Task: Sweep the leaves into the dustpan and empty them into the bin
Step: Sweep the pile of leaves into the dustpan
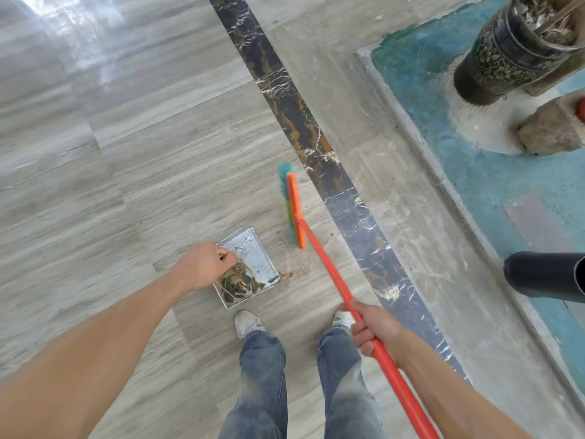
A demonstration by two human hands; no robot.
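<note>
A metal dustpan [258, 251] rests on the grey floor in front of my feet. Brown dry leaves [237, 280] are piled in its near half. One leaf [285, 275] lies on the floor just past its right edge. My left hand [201, 266] is closed on the dustpan's thin handle above the pan. My right hand [370, 329] grips the orange handle of a broom [296, 210]. The broom's orange head with teal and green bristles is on the floor to the right of the dustpan, a short gap away.
A dark marble strip [313, 137] crosses the floor diagonally. Right of it a raised stone kerb [421, 160] borders a teal area holding an ornate dark pot [506, 52], a stone [550, 128] and a black cylinder [544, 277]. Open floor lies to the left.
</note>
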